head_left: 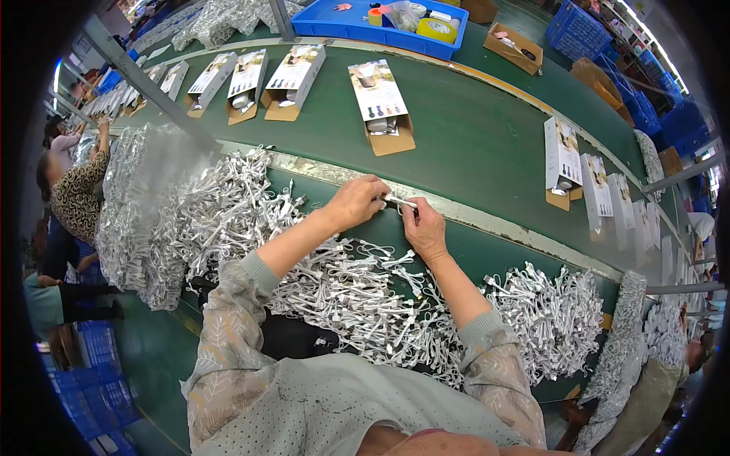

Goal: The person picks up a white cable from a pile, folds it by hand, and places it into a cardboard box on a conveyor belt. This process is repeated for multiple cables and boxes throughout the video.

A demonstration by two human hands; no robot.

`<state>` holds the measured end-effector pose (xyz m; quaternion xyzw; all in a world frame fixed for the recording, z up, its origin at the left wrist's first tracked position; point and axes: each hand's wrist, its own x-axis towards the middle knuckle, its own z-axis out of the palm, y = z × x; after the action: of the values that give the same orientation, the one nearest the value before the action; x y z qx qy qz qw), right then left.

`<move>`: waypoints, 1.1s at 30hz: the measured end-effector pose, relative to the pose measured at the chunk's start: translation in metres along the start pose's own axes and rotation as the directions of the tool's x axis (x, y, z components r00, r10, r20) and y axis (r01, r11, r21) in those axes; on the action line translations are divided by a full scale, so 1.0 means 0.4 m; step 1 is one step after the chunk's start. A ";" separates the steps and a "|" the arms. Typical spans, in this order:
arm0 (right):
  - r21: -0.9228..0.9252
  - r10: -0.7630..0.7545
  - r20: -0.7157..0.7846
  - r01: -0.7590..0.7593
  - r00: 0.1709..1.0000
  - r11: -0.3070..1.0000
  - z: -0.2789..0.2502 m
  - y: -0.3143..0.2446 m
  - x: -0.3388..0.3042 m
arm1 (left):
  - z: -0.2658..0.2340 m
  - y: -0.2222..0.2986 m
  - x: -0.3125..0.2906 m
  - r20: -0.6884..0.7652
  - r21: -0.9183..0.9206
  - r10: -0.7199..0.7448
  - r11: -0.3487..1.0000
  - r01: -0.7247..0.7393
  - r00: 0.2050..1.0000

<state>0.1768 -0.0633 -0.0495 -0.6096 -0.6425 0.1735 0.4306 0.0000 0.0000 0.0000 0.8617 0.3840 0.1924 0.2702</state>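
Observation:
Close together at the near edge of the belt, my left hand (356, 204) and my right hand (426, 229) pinch a short white cable (397, 201) between them. Its pale plug end shows between the fingertips; the rest is partly hidden by my fingers. Under my forearms spreads a loose heap of white cables (357, 292) with small plugs. More cables are piled at the left (220, 205) and at the right (559, 315) of the work surface. Just beyond my hands, an open printed box (378, 95) lies on the belt, a grey item showing inside.
Several similar open boxes (295, 76) lie along the green belt (464, 125), others (564, 156) at the right. A metal rail (487, 216) edges the belt. Beyond stands a blue tray (319, 26) with tape rolls. Other people (76, 182) work at the left. Bubble-wrap bags (125, 220) hang nearby.

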 end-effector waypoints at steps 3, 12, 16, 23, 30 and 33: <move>0.014 -0.004 0.001 0.004 1.000 1.000 -0.007 0.003 -0.002 | 0.024 0.001 -0.012 -0.067 0.211 0.024 0.977 -0.009 0.997; 0.035 0.024 0.026 -0.025 0.999 0.999 -0.030 -0.008 -0.020 | -0.095 -0.088 -0.040 -0.361 0.178 -0.231 0.934 0.310 0.903; 0.056 0.027 0.027 -0.028 0.999 0.998 -0.026 -0.006 -0.023 | -0.185 -0.208 0.015 -0.455 0.229 -0.360 0.836 0.498 0.814; 0.084 0.021 0.037 -0.024 0.999 0.996 0.007 -0.034 -0.021 | -0.215 -0.396 0.174 -0.609 0.164 -0.448 0.736 0.657 0.654; 0.079 0.059 0.009 -0.060 0.998 0.995 -0.023 0.008 -0.021 | -0.072 -0.099 0.113 -0.074 0.098 -0.091 0.990 0.098 0.993; 0.113 0.034 0.009 -0.035 0.999 0.993 -0.013 0.004 -0.018 | -0.015 -0.007 0.018 0.122 0.003 0.117 0.993 -0.118 0.986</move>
<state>0.1811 -0.0712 -0.0501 -0.5946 -0.6227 0.2191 0.4590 -0.0004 0.0089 0.0040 0.8944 0.3162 0.1532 0.2766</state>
